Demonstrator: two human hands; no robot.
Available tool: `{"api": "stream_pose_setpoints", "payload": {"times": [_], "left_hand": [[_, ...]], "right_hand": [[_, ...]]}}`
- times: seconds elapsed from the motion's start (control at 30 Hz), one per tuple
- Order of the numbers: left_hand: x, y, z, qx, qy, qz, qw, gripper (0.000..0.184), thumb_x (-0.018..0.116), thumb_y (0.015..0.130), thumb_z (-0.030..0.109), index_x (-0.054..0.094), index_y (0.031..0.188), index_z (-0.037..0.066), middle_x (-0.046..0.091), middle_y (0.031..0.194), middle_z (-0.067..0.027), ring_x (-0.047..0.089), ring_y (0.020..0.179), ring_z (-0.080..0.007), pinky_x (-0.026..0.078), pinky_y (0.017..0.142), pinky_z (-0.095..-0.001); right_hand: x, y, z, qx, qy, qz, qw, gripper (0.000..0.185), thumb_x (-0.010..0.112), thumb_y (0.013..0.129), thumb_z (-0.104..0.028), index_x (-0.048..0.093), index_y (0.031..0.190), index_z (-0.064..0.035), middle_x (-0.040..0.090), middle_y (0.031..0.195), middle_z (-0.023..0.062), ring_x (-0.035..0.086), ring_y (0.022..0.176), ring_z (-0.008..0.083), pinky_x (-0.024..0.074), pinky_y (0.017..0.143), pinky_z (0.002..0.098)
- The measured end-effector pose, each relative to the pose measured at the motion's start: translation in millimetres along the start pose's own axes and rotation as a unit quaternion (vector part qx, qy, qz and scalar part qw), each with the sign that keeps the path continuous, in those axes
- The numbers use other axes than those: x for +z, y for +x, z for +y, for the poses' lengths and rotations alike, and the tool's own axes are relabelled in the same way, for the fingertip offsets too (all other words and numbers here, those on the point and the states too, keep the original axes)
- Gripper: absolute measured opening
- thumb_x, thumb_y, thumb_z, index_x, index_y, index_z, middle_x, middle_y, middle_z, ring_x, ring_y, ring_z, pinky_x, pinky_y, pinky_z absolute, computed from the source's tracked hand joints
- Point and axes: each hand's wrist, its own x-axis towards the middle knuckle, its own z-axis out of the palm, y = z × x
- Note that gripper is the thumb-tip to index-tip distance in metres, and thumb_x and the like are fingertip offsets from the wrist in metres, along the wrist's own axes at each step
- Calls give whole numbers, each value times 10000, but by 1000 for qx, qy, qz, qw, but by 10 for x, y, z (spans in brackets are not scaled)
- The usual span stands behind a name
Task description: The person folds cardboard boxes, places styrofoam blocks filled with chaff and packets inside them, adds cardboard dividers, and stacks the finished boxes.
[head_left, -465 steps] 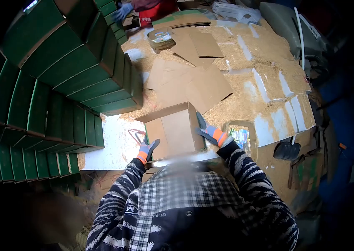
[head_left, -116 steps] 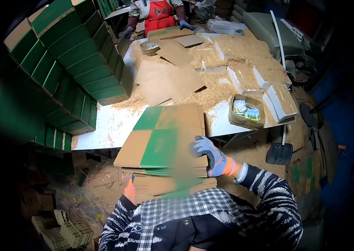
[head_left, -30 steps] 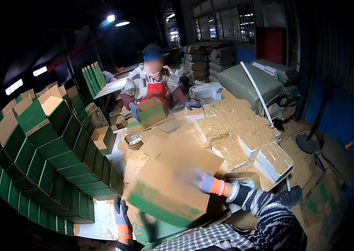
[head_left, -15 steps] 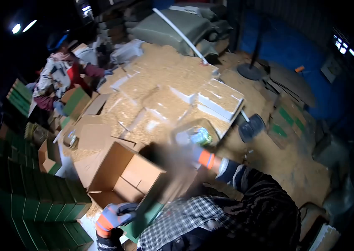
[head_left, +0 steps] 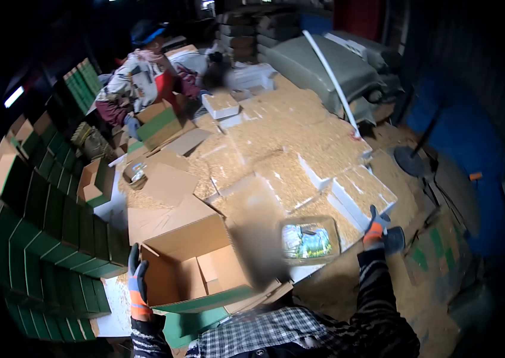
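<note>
An open cardboard box [head_left: 199,262], brown inside and green outside, stands in front of me with its opening up. My left hand [head_left: 138,277], in a grey and orange glove, lies against the box's left side with the fingers extended. Green and brown flattened cardboard [head_left: 196,325] shows beneath the box. Off to the right, my right hand [head_left: 376,227] reaches to the near corner of a white block topped with brown shavings [head_left: 364,194]; its fingers look apart, and contact with the block is unclear. A basket of small packets [head_left: 311,240] sits between the box and my right hand.
Stacked green boxes [head_left: 56,250] rise on the left. Across the table a co-worker [head_left: 145,83] handles another green and brown box [head_left: 158,124]. Loose cardboard sheets [head_left: 172,182] and a second packet basket [head_left: 135,174] lie beyond my box. A white pole [head_left: 331,80] leans at the back.
The box, earlier tilted and blurred, now stands opening up. My right hand has moved from near the box to the white block at the right. The co-worker has a white block nearby.
</note>
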Motion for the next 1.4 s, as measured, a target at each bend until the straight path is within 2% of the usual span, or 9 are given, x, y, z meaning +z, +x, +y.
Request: {"api": "stream_pose_setpoints", "payload": {"times": [0.2,0.37,0.57,0.67,0.9,0.97,1.07,1.23,1.4], "left_hand": [[26,-35,-51,33,-13,-53,998,821,502,679,40,412,1496,31,443,1513,-109,357,1414,-207,298,1131,-288],[141,-123,9,-4,-62,-26,998,765,470,726,-6,422,1489,19,466,1491,-101,431,1314,-165,410,1001,-246],[180,-2,-151,80,-153,11,985,517,527,978,174,427,1451,-11,479,1458,-137,403,1378,-236,299,1147,-329],[194,115,-483,53,-240,16,969,458,516,1012,214,465,1415,2,524,1398,-127,451,1329,-224,348,1114,-331],[114,-6,-458,67,-67,37,995,737,540,780,1,386,1500,34,473,1453,-114,506,1242,-210,422,1008,-291],[107,-32,-411,100,-18,41,994,807,457,727,-60,357,1521,48,434,1490,-102,500,1231,-202,444,962,-253],[218,-153,-169,28,-50,38,998,846,446,689,-58,367,1523,57,428,1503,-98,452,1303,-200,397,1003,-235],[47,-134,-286,37,-49,30,998,891,431,655,-74,362,1533,64,390,1546,-81,414,1353,-186,374,1007,-208],[203,-273,160,-65,-63,-4,996,877,395,682,-122,355,1537,68,401,1541,-43,392,1353,-115,379,969,-183]], "right_hand": [[-894,-191,-808,204,545,-221,782,322,650,861,-29,580,1176,-28,628,1133,181,624,1026,303,511,907,416],[-1615,-491,-2229,-497,185,-203,823,348,653,862,-44,592,1203,-8,588,1246,150,590,1143,263,503,941,363],[-1531,-1097,-3815,-591,284,-408,636,397,705,795,9,656,1171,-108,544,1274,222,590,1152,399,484,959,423],[-1442,-1788,-4402,-134,305,-664,670,590,812,754,-127,560,1278,-25,587,1229,138,565,1168,249,453,995,346],[-776,-2805,-4341,-415,140,-694,571,963,736,826,-325,167,1553,-53,549,1357,241,598,1164,313,487,947,359],[-831,-2666,-4462,-365,-87,-749,546,717,710,826,-315,437,1410,0,689,1089,215,682,911,343,534,799,411],[-521,-2810,-4329,-747,-285,-549,244,243,663,778,-246,745,846,-28,709,905,217,679,800,357,535,722,450],[-869,-2880,-4225,-677,-97,-524,507,338,660,831,-161,675,1145,-37,711,938,154,694,904,337,551,799,427],[-118,-2005,-3140,-279,318,-421,802,266,679,858,-146,657,1108,-58,674,1016,166,663,921,346,546,816,395]]}}
